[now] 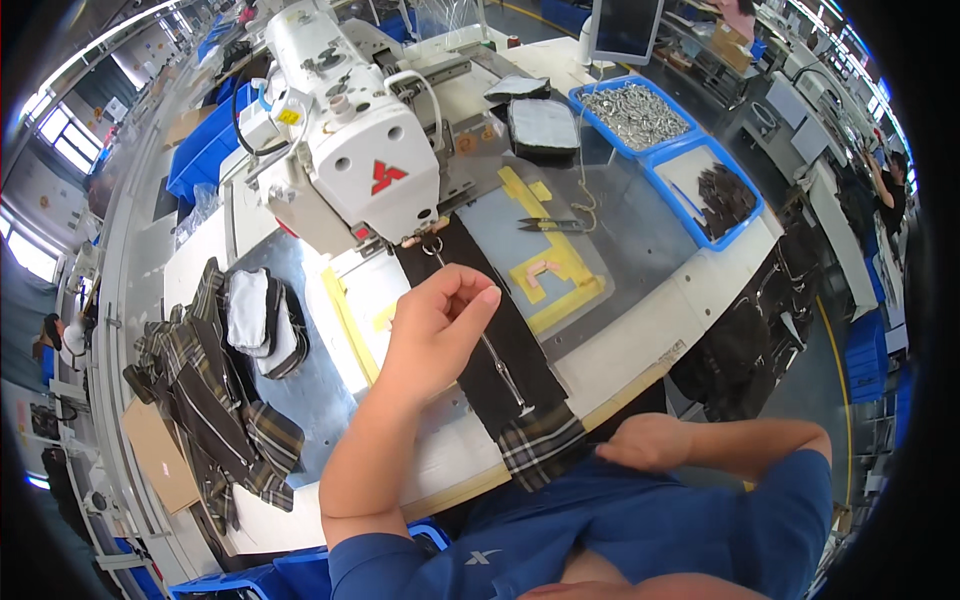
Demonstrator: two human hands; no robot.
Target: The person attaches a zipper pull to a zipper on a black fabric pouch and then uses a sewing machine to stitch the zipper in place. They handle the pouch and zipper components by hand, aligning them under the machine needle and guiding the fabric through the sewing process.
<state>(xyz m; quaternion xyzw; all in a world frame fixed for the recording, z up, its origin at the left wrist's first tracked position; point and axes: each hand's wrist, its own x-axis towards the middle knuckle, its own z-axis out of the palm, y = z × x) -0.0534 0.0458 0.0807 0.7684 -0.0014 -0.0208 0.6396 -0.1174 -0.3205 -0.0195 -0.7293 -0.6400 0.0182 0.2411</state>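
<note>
White tabletop (695,300) spreads across the middle of the frame, under your sewing machine (350,140). At the centre, your left hand (435,330) curls its fingers in toward the thumb; I cannot tell whether they pinch anything. Below them lies the black strip (518,350), running down to a plaid end (540,445). Expect it light and limp, somewhat stiffer along the silvery zipper (503,375); take hold by its 2 long edges, clear of the zipper. Your right hand (645,442), lower right, is blurred beside the plaid, its fingers' state unclear.
</note>
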